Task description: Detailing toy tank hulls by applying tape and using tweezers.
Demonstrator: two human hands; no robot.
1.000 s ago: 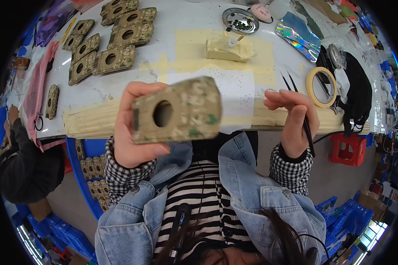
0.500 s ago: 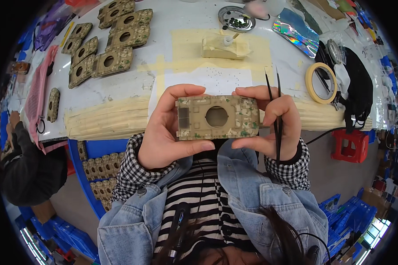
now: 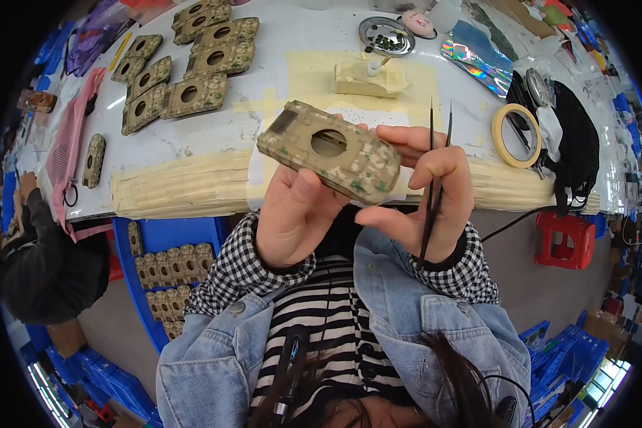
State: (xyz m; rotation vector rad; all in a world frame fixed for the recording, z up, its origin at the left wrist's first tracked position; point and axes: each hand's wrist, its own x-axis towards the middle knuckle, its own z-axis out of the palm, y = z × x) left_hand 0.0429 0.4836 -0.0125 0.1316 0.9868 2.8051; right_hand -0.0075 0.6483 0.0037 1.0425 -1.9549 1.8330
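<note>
A camouflage-painted toy tank hull (image 3: 367,158) with a round hole in its top is held tilted over the table's front edge. My left hand (image 3: 299,210) grips it from below, thumb on the near side. My right hand (image 3: 435,185) is at its right end, thumb and fingers spread around that end; whether they touch it is hard to tell. Black tweezers (image 3: 435,178) are held in the same hand, tips pointing away from me. Beyond the hull, a masking-taped block (image 3: 367,80) carries a small white cup with a stick.
Several similar hulls (image 3: 192,94) lie at the back left. A blue tray (image 3: 141,308) of more stands below the table edge. To the right are a tape roll (image 3: 505,146), a black cloth bag (image 3: 578,143) and a red stool (image 3: 565,241). A round dish (image 3: 399,44) holds small dark parts.
The hull has turned from level to tilted, its left end raised and its right end lowered. My left hand has shifted under it, and my right fingers have loosened around its end.
</note>
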